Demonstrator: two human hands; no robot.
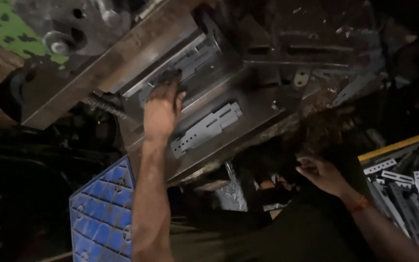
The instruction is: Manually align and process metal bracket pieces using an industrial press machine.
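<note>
Head camera looks down on a dim press bench, where the left hand (162, 109) reaches up into the gap of a heavy steel press die (122, 53). Its fingers (169, 77) close around a dark, grimy lump, perhaps a rag or brush, pressed against the die's lower plate (248, 104); what exactly that lump is I cannot tell. Just right of that hand, a flat grey punched metal strip (207, 128) with holes and slots lies on the plate, apart from the fingers. A second, similar strip (190, 60) sits deeper in the die, above the hand. The right hand (321, 174) hangs low by the person's lap, fingers curled loosely; whether it grips anything is hidden in shadow. An orange band (359, 204) circles that wrist. To the far right, a yellow-rimmed bin (394, 144) holds a pile of the same grey strips. A blue plastic crate (103, 213) stands below the left forearm. Green painted machine frame (1, 26) shows at the upper left.
</note>
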